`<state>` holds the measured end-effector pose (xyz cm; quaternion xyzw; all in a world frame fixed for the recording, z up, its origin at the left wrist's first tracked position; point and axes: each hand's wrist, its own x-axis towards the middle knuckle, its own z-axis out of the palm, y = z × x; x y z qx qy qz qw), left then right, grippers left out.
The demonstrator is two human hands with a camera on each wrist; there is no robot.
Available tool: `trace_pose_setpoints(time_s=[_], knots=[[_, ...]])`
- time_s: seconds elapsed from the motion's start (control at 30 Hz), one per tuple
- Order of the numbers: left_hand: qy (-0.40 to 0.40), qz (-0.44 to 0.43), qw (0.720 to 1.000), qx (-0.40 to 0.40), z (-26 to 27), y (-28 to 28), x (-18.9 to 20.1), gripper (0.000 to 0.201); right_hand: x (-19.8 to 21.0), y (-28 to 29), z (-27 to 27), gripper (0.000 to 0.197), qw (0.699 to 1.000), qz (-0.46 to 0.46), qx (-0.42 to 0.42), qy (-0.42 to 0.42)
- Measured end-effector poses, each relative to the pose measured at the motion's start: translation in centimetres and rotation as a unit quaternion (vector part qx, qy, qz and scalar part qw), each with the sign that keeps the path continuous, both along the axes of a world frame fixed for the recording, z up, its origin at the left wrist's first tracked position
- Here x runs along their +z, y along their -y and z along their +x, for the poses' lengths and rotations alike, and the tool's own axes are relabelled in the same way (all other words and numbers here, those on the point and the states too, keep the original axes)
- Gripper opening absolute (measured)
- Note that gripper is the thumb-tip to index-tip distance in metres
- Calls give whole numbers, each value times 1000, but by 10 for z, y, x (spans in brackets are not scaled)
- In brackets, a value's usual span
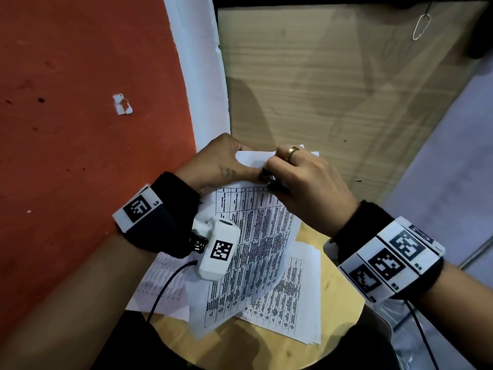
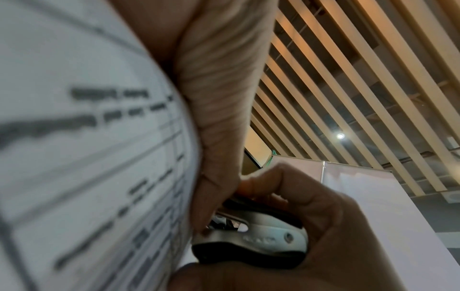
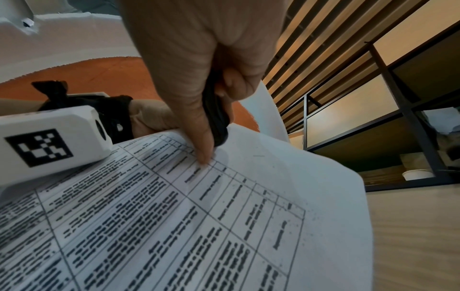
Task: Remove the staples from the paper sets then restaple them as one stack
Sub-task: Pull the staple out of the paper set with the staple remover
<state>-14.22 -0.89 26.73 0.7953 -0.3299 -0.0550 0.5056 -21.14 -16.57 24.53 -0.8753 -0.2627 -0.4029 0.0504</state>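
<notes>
The paper set (image 1: 256,236) is lifted off the round wooden bench (image 1: 330,263) and hangs tilted, its printed table facing up toward the person, its upper corner folded back between the two hands. At that corner sits the staple remover (image 2: 251,238) — black grips with a silver metal body — its tip right against the paper's edge; whether it has bitten onto a staple cannot be told.

The left hand (image 1: 221,164) holds the set by the top edge, thumb on the front and the fingers (image 2: 219,98) curled behind the sheets, clamped on the paper. The right hand (image 1: 306,185), a gold ring (image 1: 290,152) on one finger, is closed around the staple remover, squeezing it between thumb and curled fingers (image 3: 236,84); in the right wrist view the thumb tip touches the printed page just beside the tool's black end.

Below the raised set, more printed sheets (image 1: 293,303) lie spread flat on the bench — one batch under the lower corner of the held set, another pale page (image 1: 160,287) off to the left under the left wrist. A black band with white marker blocks wraps each wrist.
</notes>
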Motion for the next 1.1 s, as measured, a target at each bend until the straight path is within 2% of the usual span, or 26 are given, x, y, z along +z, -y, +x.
trace_pose_setpoints(time_s=[0.13, 0.27, 0.33, 0.4, 0.47, 0.57, 0.7, 0.87, 1.1], knots=[[-17, 10, 1000, -12, 3, -1, -1, 12, 0, 1, 1, 11, 1000, -6, -2, 8], [-31, -3, 999, -29, 4, -2, -2, 16, -1, 3, 4, 13, 1000, 0, -3, 8], [-44, -4, 998, -47, 5, -4, -3, 40, -3, 4, 6, 14, 1000, 10, 8, 6], [-44, -3, 998, -51, 5, -4, -4, 50, -4, 4, 7, 14, 1000, 17, 12, 8], [-38, -5, 998, -50, 6, -3, -4, 43, -6, 5, 8, 14, 1000, 24, 11, 2], [-45, -36, 996, -62, 6, -2, -4, 15, -6, 8, 8, 16, 998, 58, 16, -18], [-49, -61, 994, -77, 5, -2, -4, 8, -4, 13, 7, 19, 986, 148, 56, -53], [-42, -94, 991, -91, 5, -3, -6, 13, -6, 15, 11, 21, 972, 206, 93, -63], [30, -104, 994, -24, 11, 4, -16, 21, -13, 18, 20, 22, 972, 216, 87, -32]])
